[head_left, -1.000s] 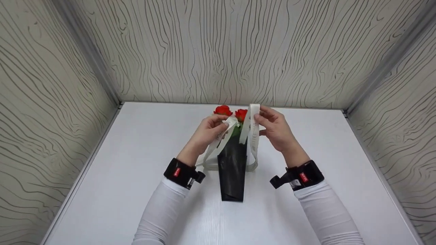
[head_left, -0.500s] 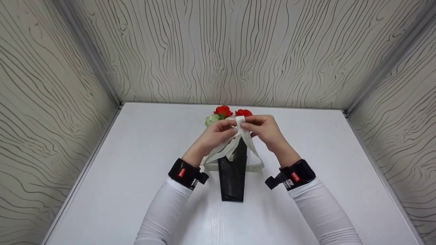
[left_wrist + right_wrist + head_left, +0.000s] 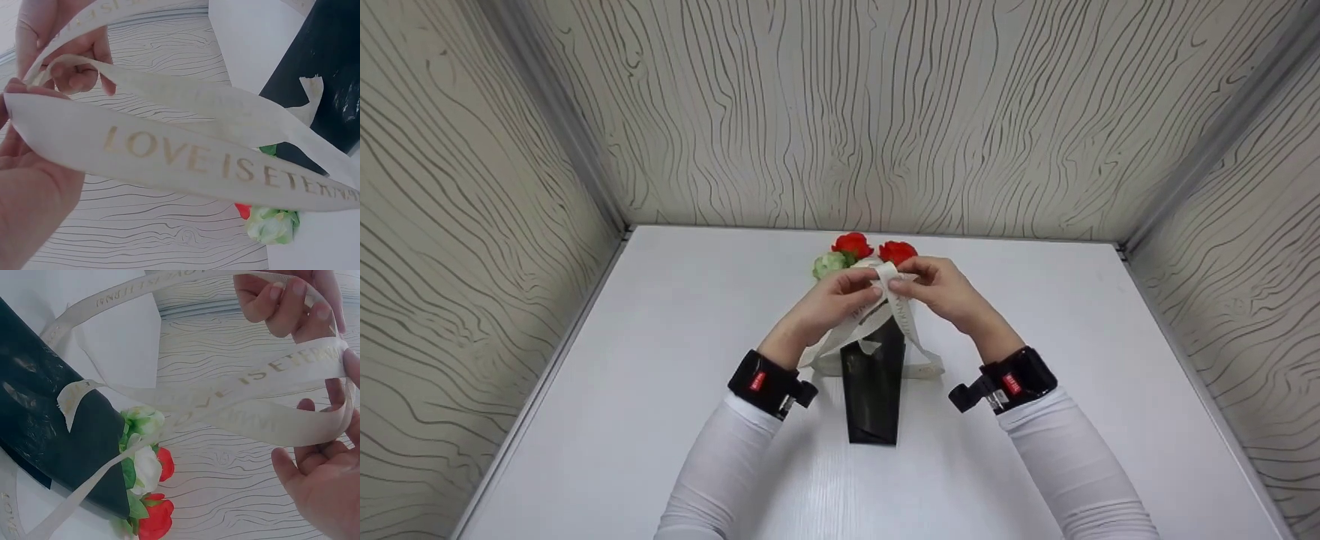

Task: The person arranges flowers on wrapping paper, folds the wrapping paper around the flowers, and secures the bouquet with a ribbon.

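Observation:
A black-wrapped bouquet (image 3: 873,390) lies on the white table, its flowers pointing away from me. Over its upper part, my left hand (image 3: 834,301) pinches a cream ribbon (image 3: 888,279) between thumb and fingers. Close beside it, my right hand (image 3: 949,291) pinches the same ribbon, and the fingertips of both hands nearly meet. Gold lettering, "LOVE IS ETERNAL", runs along the ribbon (image 3: 185,152) in the left wrist view. Loops and a notched tail of the ribbon (image 3: 76,396) hang across the wrap in the right wrist view. The exact crossing at the fingertips is partly hidden.
Red flowers (image 3: 852,244) and a pale green flower (image 3: 829,264) show at the bouquet's top; a white flower (image 3: 145,464) appears in the right wrist view. Wood-patterned panels (image 3: 840,112) enclose the white table (image 3: 675,322) at the back and sides.
My right hand has moved left with its ribbon loop toward the left hand, bringing the ribbon parts together. In the last half second both hands have barely moved, and the loop sits slightly lower.

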Tool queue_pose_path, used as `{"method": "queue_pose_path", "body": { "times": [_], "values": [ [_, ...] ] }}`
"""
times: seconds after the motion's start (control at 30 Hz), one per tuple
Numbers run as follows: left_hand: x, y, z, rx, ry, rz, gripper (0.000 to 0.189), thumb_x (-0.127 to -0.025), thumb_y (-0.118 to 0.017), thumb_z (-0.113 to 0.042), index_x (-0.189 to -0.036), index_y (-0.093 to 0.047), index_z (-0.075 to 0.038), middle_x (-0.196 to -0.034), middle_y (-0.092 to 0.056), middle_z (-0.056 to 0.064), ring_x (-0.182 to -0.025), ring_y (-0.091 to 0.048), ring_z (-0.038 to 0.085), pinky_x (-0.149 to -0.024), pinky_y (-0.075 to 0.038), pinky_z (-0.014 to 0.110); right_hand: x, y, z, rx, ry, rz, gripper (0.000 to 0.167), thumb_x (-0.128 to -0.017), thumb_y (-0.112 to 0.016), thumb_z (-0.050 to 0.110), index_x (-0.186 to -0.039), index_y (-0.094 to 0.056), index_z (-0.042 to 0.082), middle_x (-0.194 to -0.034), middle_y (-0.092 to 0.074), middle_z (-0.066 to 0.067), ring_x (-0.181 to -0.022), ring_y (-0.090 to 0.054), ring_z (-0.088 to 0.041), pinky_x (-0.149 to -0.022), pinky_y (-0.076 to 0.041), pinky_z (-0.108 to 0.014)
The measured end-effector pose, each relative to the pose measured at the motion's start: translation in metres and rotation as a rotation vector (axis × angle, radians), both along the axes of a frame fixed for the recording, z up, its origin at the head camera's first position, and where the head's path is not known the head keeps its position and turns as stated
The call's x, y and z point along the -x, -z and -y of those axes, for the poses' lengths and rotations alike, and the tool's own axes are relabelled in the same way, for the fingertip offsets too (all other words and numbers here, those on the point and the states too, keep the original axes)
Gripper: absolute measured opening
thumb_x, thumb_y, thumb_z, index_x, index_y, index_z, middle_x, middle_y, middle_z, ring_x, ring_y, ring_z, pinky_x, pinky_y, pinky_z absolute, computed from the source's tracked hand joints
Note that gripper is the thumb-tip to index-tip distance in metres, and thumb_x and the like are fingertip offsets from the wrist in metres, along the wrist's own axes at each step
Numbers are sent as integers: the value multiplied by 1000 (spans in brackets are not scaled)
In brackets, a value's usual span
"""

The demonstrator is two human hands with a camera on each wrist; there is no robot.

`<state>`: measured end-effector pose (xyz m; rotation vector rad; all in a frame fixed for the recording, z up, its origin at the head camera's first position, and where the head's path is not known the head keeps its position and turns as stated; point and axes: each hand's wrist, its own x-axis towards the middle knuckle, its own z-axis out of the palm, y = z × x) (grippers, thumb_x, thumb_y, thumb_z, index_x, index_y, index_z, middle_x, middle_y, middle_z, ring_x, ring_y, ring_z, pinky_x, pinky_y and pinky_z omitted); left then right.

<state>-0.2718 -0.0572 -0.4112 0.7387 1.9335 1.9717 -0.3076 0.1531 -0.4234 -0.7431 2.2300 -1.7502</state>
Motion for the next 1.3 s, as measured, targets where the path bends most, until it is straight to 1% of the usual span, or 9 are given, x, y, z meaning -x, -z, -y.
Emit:
{"method": "queue_pose_path", "body": {
  "times": [0.23, 0.4, 0.5, 0.67, 0.8, 0.87, 1.1, 1.2, 1.3],
  "values": [
    [0, 1, 0, 32, -19, -6, 33, -88, -53, -6, -121, -52, -5, -96, -52, 32, -76, -50, 16, -65, -44, 26, 3, 0, -4, -3, 17, -8, 25, -81, -66, 22, -83, -52, 0, -80, -51, -8, -78, -46, -19, -64, -44, -30],
    [5, 7, -1, 14, -20, 37, 45, -88, -54, -6, -130, -43, -13, -82, -54, 20, -69, -49, 17, -58, -42, 24, 2, -6, -4, -22, 72, -32, 27, -78, -69, 22, -83, -49, 3, -80, -51, -7, -70, -50, -18, -56, -47, -30],
    [9, 13, -2, 10, -30, 62, 50, -87, -55, -8, -133, -39, -19, -78, -54, 9, -68, -49, 17, -55, -41, 23, 0, -13, -3, -101, 157, -119, 32, -74, -73, 27, -82, -49, 6, -78, -52, -5, -66, -49, -16, -53, -44, -27],
    [13, 18, -1, 19, -57, 71, 53, -87, -58, -14, -134, -37, -25, -77, -54, 7, -68, -50, 16, -55, -41, 23, -3, -21, 0, -297, 312, -353, 34, -68, -75, 37, -82, -57, 12, -75, -54, 1, -65, -43, -13, -53, -36, -29],
    [13, 19, -1, 32, -62, 62, 56, -87, -58, -16, -136, -33, -22, -79, -55, 6, -70, -51, 16, -57, -41, 24, -5, -24, 2, -383, 341, -461, 30, -70, -73, 39, -86, -67, 15, -80, -59, 5, -71, -48, -12, -60, -39, -31],
    [12, 20, 0, 39, -64, 59, 56, -87, -58, -16, -137, -32, -21, -79, -55, 6, -71, -51, 16, -57, -40, 24, -4, -23, 1, -377, 316, -438, 29, -71, -72, 37, -87, -69, 13, -83, -61, 4, -75, -52, -12, -65, -43, -31],
    [13, 26, 7, 116, -123, 25, 48, -87, -58, -17, -132, -41, -21, -80, -55, 7, -66, -49, 16, -56, -42, 28, -1, -16, -3, -305, 196, -161, 26, -76, -69, 34, -87, -67, 11, -84, -62, -1, -76, -54, -16, -66, -47, -32],
    [14, 31, 9, 156, -160, -12, 34, -86, -58, -17, -120, -53, -18, -80, -54, 8, -62, -47, 16, -55, -43, 32, 0, -12, -3, -314, 182, -137, 24, -78, -67, 33, -87, -65, 10, -84, -60, -2, -76, -50, -18, -67, -46, -33],
    [16, 37, 11, 194, -206, -44, 20, -86, -59, -19, -106, -61, -17, -80, -55, 7, -61, -47, 15, -53, -43, 29, 2, -8, -4, -326, 189, -164, 22, -80, -65, 31, -87, -63, 10, -85, -58, -2, -79, -49, -17, -69, -46, -33]
  ]
}}
